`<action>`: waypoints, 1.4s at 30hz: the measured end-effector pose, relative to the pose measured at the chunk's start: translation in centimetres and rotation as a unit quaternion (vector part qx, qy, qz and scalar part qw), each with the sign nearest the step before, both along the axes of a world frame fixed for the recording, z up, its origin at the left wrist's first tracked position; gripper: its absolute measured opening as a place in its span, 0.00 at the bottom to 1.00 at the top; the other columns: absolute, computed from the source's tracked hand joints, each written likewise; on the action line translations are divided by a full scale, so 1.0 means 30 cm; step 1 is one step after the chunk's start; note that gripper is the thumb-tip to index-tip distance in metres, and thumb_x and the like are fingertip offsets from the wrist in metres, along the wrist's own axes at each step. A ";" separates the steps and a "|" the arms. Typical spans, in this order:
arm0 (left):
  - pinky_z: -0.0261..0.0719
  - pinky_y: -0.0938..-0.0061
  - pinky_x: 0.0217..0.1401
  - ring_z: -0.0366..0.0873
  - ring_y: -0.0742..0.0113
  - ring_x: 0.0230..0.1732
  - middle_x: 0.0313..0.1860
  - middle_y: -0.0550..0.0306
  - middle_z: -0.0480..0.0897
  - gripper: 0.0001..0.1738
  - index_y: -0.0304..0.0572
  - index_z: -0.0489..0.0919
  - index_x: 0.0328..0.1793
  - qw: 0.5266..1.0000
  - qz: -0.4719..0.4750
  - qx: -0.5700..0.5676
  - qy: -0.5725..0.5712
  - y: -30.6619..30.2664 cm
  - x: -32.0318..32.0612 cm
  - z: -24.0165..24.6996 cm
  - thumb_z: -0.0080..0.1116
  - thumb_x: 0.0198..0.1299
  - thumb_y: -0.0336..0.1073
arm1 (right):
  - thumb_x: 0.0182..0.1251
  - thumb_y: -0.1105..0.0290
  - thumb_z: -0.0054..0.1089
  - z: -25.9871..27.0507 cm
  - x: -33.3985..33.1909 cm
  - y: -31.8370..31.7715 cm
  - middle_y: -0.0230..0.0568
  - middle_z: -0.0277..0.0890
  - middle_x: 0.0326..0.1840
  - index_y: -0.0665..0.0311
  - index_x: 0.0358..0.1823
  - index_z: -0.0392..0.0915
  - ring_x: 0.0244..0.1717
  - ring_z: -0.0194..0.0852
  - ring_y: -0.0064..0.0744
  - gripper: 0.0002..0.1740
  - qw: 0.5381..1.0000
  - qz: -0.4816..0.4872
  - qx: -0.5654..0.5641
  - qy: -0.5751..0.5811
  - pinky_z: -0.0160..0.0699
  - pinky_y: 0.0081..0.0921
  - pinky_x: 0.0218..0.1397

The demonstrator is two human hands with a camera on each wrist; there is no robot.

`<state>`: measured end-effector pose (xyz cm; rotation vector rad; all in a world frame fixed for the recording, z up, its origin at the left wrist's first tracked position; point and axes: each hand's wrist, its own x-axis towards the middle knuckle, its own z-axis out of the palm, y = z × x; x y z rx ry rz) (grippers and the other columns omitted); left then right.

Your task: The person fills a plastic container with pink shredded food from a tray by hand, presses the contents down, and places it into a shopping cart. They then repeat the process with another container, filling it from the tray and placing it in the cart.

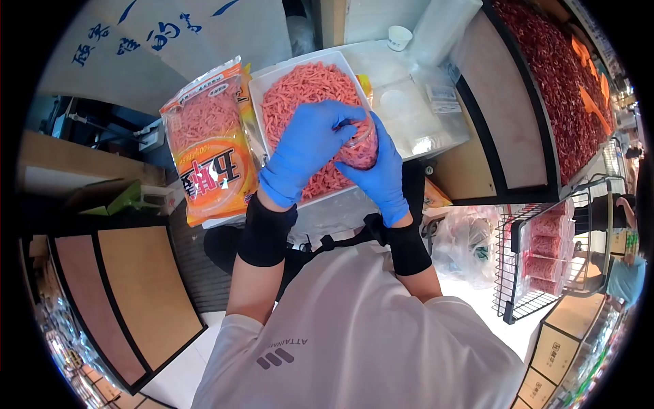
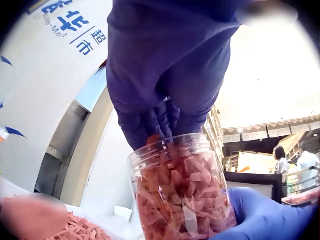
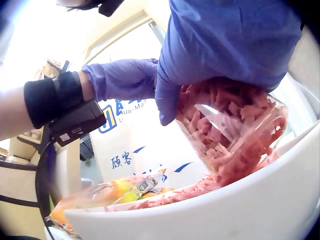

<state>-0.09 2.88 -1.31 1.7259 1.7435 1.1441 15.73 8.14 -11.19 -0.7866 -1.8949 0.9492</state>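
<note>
A clear jar [image 1: 360,151] filled with pink shreds is tilted over a white tub [image 1: 257,102] of the same shreds [image 1: 310,78]. My blue-gloved right hand [image 1: 383,174] grips its side; the right wrist view shows that hand [image 3: 230,42] wrapped round the jar [image 3: 220,130]. From the other side, my left hand [image 1: 306,150], also gloved, reaches to the jar's mouth. In the left wrist view its fingers [image 2: 162,117] point down at the uncovered rim of the jar [image 2: 185,200], their tips against the shreds. Some fingertips are hidden.
Left of the tub lies an orange printed bag [image 1: 211,153] of pink shreds. Clear plastic sheets [image 1: 409,112] and a small white cup [image 1: 399,37] are on the right. A wire cart [image 1: 521,273] with filled jars [image 1: 548,245] stands further right, near a dark-red bulk display [image 1: 545,88].
</note>
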 end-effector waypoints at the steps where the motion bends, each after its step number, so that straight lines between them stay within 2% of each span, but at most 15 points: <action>1: 0.79 0.76 0.51 0.85 0.65 0.46 0.46 0.52 0.88 0.18 0.42 0.86 0.53 1.000 0.001 -0.006 -0.006 -0.001 0.001 0.006 0.68 0.53 0.26 | 0.40 0.62 0.84 0.005 0.002 -0.001 0.50 0.70 0.67 0.61 0.75 0.58 0.64 0.74 0.46 0.58 1.000 0.001 0.000 0.000 0.76 0.37 0.65; 4: 0.79 0.76 0.54 0.84 0.67 0.50 0.49 0.52 0.87 0.18 0.39 0.86 0.53 0.993 0.033 0.081 -0.081 -0.045 -0.007 0.055 0.68 0.55 0.27 | 0.40 0.62 0.84 0.020 0.011 0.001 0.52 0.73 0.65 0.61 0.75 0.59 0.62 0.76 0.47 0.58 0.999 0.005 -0.028 0.017 0.77 0.39 0.63; 8: 0.78 0.75 0.58 0.84 0.69 0.51 0.52 0.52 0.87 0.19 0.36 0.85 0.55 0.991 0.024 0.076 -0.111 -0.076 -0.087 0.007 0.69 0.56 0.28 | 0.40 0.61 0.84 0.016 0.024 0.025 0.53 0.74 0.63 0.62 0.75 0.59 0.61 0.77 0.48 0.58 1.000 -0.004 -0.019 0.024 0.78 0.39 0.62; 10: 0.77 0.74 0.59 0.83 0.68 0.52 0.52 0.51 0.87 0.17 0.36 0.86 0.54 0.993 0.013 -0.020 -0.119 -0.083 -0.104 -0.018 0.69 0.56 0.28 | 0.40 0.61 0.84 0.014 0.020 0.027 0.53 0.74 0.63 0.62 0.75 0.59 0.62 0.77 0.48 0.58 0.999 -0.001 -0.022 0.029 0.78 0.39 0.62; 14: 0.76 0.73 0.59 0.83 0.67 0.52 0.52 0.50 0.87 0.16 0.37 0.87 0.52 0.977 0.030 -0.024 -0.212 -0.066 -0.090 -0.037 0.69 0.55 0.28 | 0.41 0.62 0.84 0.014 0.010 0.022 0.52 0.74 0.64 0.64 0.75 0.58 0.63 0.76 0.44 0.58 1.000 0.002 -0.005 0.014 0.77 0.37 0.64; 17: 0.77 0.72 0.58 0.82 0.64 0.53 0.50 0.49 0.87 0.13 0.36 0.87 0.49 0.988 0.026 0.001 -0.155 -0.060 -0.068 -0.017 0.67 0.57 0.28 | 0.41 0.63 0.84 0.016 0.018 0.011 0.52 0.74 0.64 0.67 0.75 0.58 0.63 0.76 0.41 0.58 1.000 -0.003 0.013 -0.007 0.76 0.35 0.65; 19: 0.75 0.67 0.61 0.81 0.56 0.57 0.51 0.49 0.87 0.13 0.38 0.86 0.52 0.995 0.004 0.095 0.016 -0.068 -0.047 -0.002 0.61 0.63 0.33 | 0.41 0.62 0.84 0.015 0.018 0.014 0.52 0.74 0.64 0.66 0.75 0.58 0.63 0.77 0.42 0.58 0.999 -0.014 0.031 -0.019 0.77 0.36 0.65; 20: 0.75 0.67 0.61 0.81 0.56 0.57 0.51 0.49 0.87 0.13 0.38 0.86 0.52 0.995 0.003 0.094 0.015 -0.058 -0.046 -0.016 0.61 0.63 0.33 | 0.41 0.61 0.84 0.012 0.018 0.014 0.51 0.72 0.65 0.64 0.75 0.58 0.63 0.75 0.45 0.58 1.000 -0.008 0.018 -0.011 0.76 0.37 0.65; 22: 0.72 0.61 0.65 0.77 0.47 0.64 0.54 0.50 0.86 0.16 0.42 0.85 0.57 0.984 -0.093 0.141 0.055 -0.036 -0.045 -0.049 0.54 0.68 0.38 | 0.41 0.60 0.83 0.010 0.017 0.013 0.49 0.70 0.65 0.61 0.75 0.59 0.63 0.73 0.48 0.58 1.000 -0.002 0.005 -0.002 0.74 0.39 0.64; 23: 0.72 0.61 0.65 0.77 0.47 0.64 0.54 0.50 0.86 0.16 0.42 0.85 0.57 0.984 -0.093 0.140 0.055 -0.040 -0.038 -0.061 0.54 0.68 0.38 | 0.41 0.60 0.83 0.011 0.016 0.011 0.49 0.71 0.64 0.61 0.75 0.58 0.63 0.73 0.48 0.58 1.000 -0.008 0.009 -0.006 0.75 0.39 0.64; 25: 0.67 0.55 0.69 0.73 0.43 0.68 0.57 0.51 0.85 0.19 0.44 0.83 0.59 0.975 -0.057 0.115 0.183 -0.055 -0.016 -0.065 0.51 0.70 0.42 | 0.41 0.60 0.83 0.018 0.012 0.006 0.49 0.71 0.63 0.61 0.75 0.58 0.62 0.73 0.49 0.58 1.000 -0.015 0.013 -0.010 0.75 0.40 0.63; 29: 0.66 0.54 0.70 0.72 0.42 0.69 0.58 0.51 0.84 0.18 0.44 0.84 0.58 0.969 -0.047 0.097 0.223 -0.066 -0.009 -0.059 0.55 0.67 0.42 | 0.40 0.60 0.83 0.017 0.016 -0.002 0.49 0.72 0.62 0.60 0.75 0.58 0.61 0.74 0.49 0.59 0.999 -0.032 0.017 -0.036 0.76 0.41 0.62; 35: 0.58 0.51 0.75 0.70 0.43 0.71 0.61 0.53 0.83 0.18 0.46 0.83 0.60 0.992 -0.010 0.102 0.073 -0.063 -0.033 -0.026 0.60 0.65 0.40 | 0.39 0.60 0.83 0.042 0.005 0.018 0.49 0.73 0.62 0.59 0.75 0.60 0.61 0.74 0.49 0.58 1.000 -0.009 -0.001 -0.013 0.76 0.41 0.62; 40: 0.50 0.50 0.78 0.67 0.46 0.74 0.58 0.53 0.84 0.22 0.51 0.85 0.58 0.978 -0.021 0.067 0.195 -0.067 -0.034 -0.075 0.54 0.68 0.54 | 0.40 0.60 0.83 0.041 -0.005 0.016 0.49 0.73 0.61 0.59 0.75 0.60 0.60 0.74 0.50 0.57 1.000 0.014 -0.009 0.002 0.76 0.41 0.61; 42: 0.49 0.49 0.79 0.66 0.46 0.74 0.57 0.53 0.84 0.23 0.51 0.85 0.57 0.978 -0.019 0.039 0.205 -0.079 -0.033 -0.077 0.53 0.68 0.56 | 0.40 0.60 0.83 0.026 -0.002 0.013 0.49 0.72 0.61 0.58 0.74 0.61 0.60 0.74 0.50 0.57 0.997 -0.003 0.059 -0.042 0.76 0.41 0.61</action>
